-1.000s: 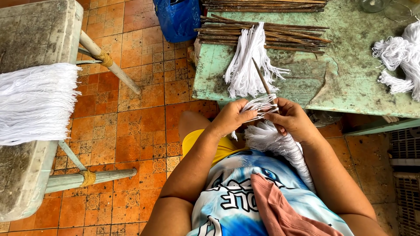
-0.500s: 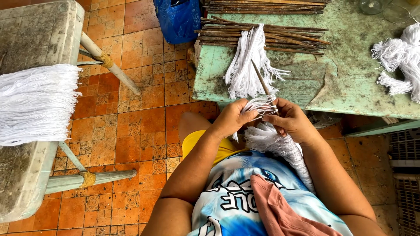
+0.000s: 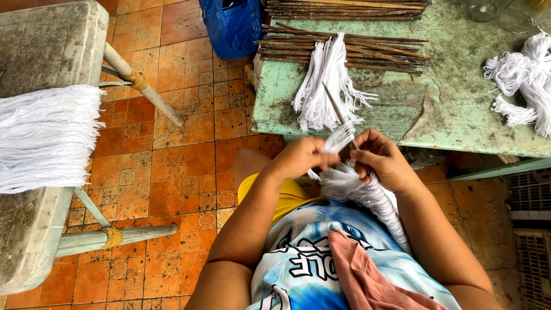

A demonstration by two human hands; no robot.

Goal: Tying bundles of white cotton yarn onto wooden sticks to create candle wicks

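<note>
Both hands meet just in front of the green table's edge. My left hand (image 3: 304, 156) pinches white strands (image 3: 340, 138) that fan out around a thin brown stick (image 3: 334, 106). My right hand (image 3: 381, 158) grips the stick's lower end and the thread beside it. From under the hands a thick bundle of white thread (image 3: 367, 198) trails down over my lap. The stick points up and to the left, over the table.
A worn green table (image 3: 453, 109) carries a pile of brown sticks (image 3: 344, 43), a white thread bunch (image 3: 324, 86) and loose white thread (image 3: 525, 80) at right. A blue bag (image 3: 232, 26) stands on the orange tiles. At left, a grey bench (image 3: 43, 46) holds draped white thread (image 3: 43, 138).
The hands stay at the same spot; the fingers shift slightly on the strands and the fanned thread around the stick spreads a little more.
</note>
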